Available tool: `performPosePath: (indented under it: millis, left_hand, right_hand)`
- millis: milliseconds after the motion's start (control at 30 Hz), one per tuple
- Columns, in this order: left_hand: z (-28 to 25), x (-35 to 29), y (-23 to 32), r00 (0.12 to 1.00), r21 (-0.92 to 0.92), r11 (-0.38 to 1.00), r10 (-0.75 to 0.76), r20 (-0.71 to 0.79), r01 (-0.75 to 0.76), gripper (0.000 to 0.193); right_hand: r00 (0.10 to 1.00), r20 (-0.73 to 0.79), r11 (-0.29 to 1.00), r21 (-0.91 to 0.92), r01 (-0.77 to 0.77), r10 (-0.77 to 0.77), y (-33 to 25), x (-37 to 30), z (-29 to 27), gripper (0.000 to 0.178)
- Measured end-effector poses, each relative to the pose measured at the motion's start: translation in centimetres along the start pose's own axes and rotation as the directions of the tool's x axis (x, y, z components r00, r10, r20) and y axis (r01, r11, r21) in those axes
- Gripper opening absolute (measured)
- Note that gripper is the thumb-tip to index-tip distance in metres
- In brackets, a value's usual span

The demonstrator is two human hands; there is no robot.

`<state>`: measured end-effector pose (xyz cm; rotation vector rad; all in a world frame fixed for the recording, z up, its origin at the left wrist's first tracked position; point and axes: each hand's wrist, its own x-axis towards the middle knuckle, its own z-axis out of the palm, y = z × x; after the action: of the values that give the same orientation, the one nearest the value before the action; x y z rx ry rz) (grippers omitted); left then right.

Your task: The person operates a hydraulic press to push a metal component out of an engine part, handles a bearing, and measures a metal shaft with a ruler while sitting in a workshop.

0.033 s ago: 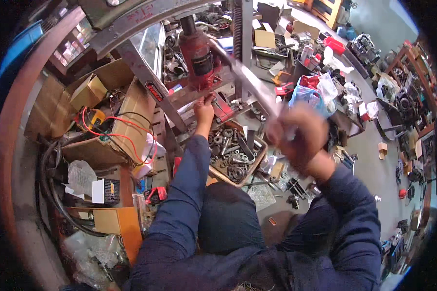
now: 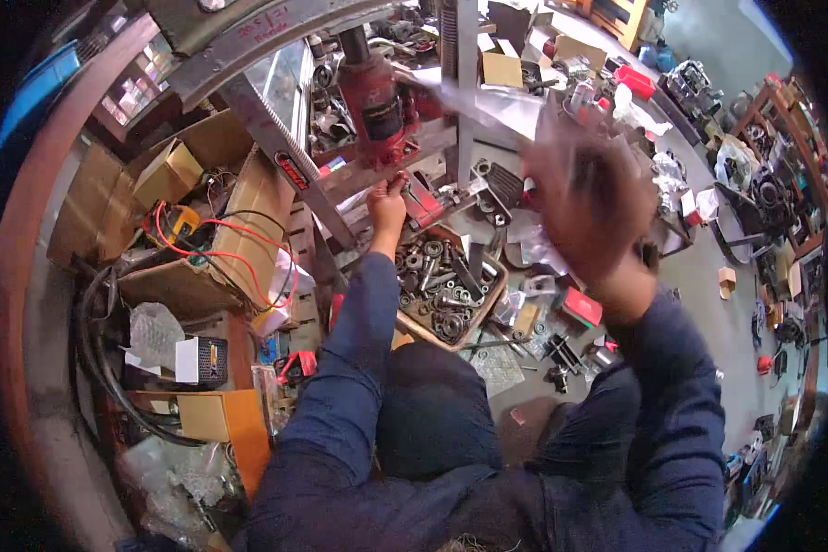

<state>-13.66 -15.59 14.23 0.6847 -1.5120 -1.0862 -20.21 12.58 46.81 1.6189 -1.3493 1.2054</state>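
A red bottle jack (image 2: 374, 115) stands upright in a grey steel press frame (image 2: 290, 147). From the jack's side a long pale lever (image 2: 492, 112), smeared by motion, slants toward my right hand (image 2: 598, 207). That hand is blurred but closed around the lever's outer end. Below the jack, my left hand (image 2: 388, 202) has its fingers pinched together at the edge of the press's crossbeam, beside a red metal block (image 2: 421, 202). What those fingers hold, if anything, is hidden. Near my left wrist lies a tray (image 2: 453, 348) of bearings, bolts and other metal parts.
An open cardboard box (image 2: 248, 212) with a yellow meter (image 2: 186, 221) and red and black leads sits at left. An orange box (image 2: 247, 437) stands lower left. Loose parts and a red box (image 2: 581, 306) lie on the floor between my knees and the clutter.
My right hand has swung up and a little to the right with the lever, uncovering the red box on the floor. The left hand stays at the crossbeam.
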Motion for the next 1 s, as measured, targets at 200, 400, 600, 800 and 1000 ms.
performPosePath:
  millis: [200,400,600,800,1000]
  left_hand:
    - [0.2,0.6,0.1,0.999,0.054,0.998,-0.038,0.005,0.037,0.010]
    - [-0.9,1.1,-3.6,1.000,0.032,0.999,0.014,-0.022,-0.013,0.011]
    - [-0.1,0.9,-0.7,0.994,0.192,0.979,-0.079,0.075,0.064,0.010]
    - [-0.5,0.9,-0.9,0.999,0.103,0.995,0.003,0.039,-0.007,0.011]
    - [-1.0,0.5,0.3,0.995,0.125,0.989,-0.092,0.048,0.085,0.012]
  right_hand:
    - [0.938,-0.309,0.977,0.191,-0.099,0.156,1.7,-2.2,2.8,0.022]
    - [0.947,0.314,0.995,-0.047,0.084,-0.065,1.2,-5.8,0.3,0.033]
    - [0.996,-0.015,0.988,-0.129,0.081,-0.084,2.9,-1.4,1.5,0.027]
    - [0.829,0.552,0.995,-0.015,-0.097,0.089,0.3,-8.1,-1.1,0.037]
    - [0.927,-0.182,0.920,-0.284,0.270,-0.328,5.7,6.3,4.2,0.019]
